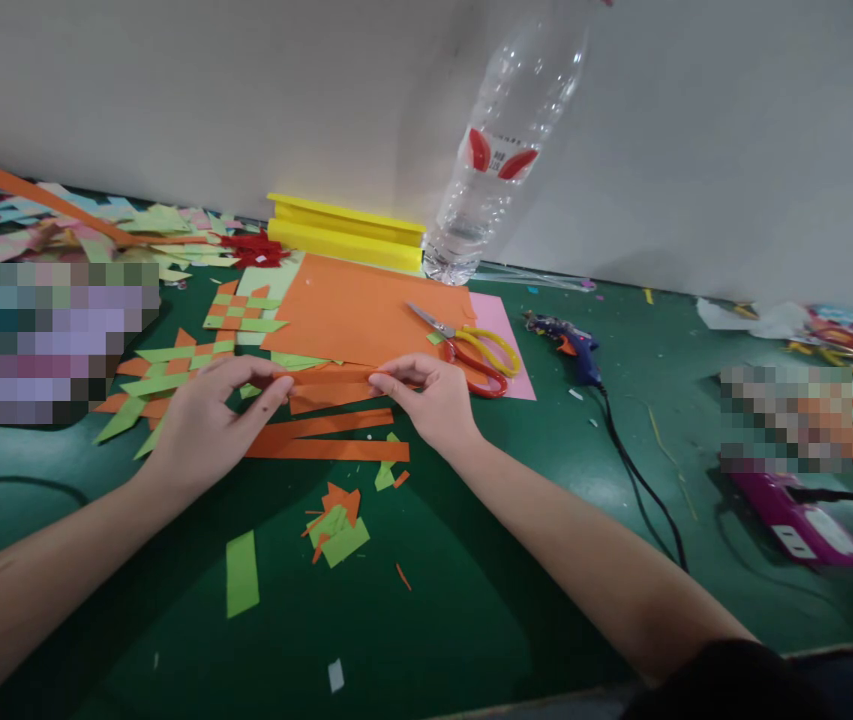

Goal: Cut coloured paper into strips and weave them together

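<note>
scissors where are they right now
In the head view the scissors lie right of centre, across the orange sheet and the pink sheet, just beyond the right hand pinching an orange strip, with the glue gun further right.

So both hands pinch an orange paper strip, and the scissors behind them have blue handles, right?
Not quite: head view shows the scissors have yellow and red handles. Left hand and right hand do pinch the orange paper strip.

Two hands (201, 420) (430, 400), one bottle (497, 150), one glue gun (572, 345).
</note>
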The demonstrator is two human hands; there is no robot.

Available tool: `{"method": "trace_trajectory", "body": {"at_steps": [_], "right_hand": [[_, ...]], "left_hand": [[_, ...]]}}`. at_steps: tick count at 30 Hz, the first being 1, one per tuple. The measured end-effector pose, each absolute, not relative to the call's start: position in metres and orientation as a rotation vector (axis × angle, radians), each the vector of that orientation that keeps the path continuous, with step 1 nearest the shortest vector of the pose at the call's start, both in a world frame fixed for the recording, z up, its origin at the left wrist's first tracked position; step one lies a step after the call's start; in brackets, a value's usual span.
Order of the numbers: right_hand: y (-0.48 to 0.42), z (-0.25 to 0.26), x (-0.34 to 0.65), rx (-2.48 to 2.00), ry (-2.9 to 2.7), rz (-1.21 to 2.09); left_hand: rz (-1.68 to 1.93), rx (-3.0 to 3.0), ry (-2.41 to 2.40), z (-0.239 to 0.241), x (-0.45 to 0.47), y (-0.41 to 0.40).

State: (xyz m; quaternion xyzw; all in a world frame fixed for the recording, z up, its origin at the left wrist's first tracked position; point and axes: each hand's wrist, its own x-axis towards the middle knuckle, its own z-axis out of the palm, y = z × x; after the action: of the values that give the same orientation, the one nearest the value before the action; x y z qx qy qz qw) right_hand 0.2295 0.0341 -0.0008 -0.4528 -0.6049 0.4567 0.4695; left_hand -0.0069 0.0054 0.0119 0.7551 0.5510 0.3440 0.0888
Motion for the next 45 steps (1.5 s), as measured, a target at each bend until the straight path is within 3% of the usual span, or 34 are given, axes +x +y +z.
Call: {"method": "trace_trajectory", "body": {"at_steps": [14, 21, 30, 45], "right_hand": [[0.042, 0.0, 0.235, -1.112, -1.49, 1.025], [0.048, -0.001, 0.241, -1.23, -1.458, 0.944], [0.047, -0.001, 0.24, -1.189, -1.461, 0.949], [0.048, -0.006, 0.241, -1.163, -1.514, 0.971]], "left_hand": [[0.938, 2.226, 1.601, 0.006, -0.009, 0.008], [1.227, 2.406, 1.459, 0.002, -0.005, 0.008], [0.821, 2.968, 0.848, -0.003, 0.0, 0.005], [0.726, 2.938, 0.897, -0.007, -0.002, 0.007]]}}
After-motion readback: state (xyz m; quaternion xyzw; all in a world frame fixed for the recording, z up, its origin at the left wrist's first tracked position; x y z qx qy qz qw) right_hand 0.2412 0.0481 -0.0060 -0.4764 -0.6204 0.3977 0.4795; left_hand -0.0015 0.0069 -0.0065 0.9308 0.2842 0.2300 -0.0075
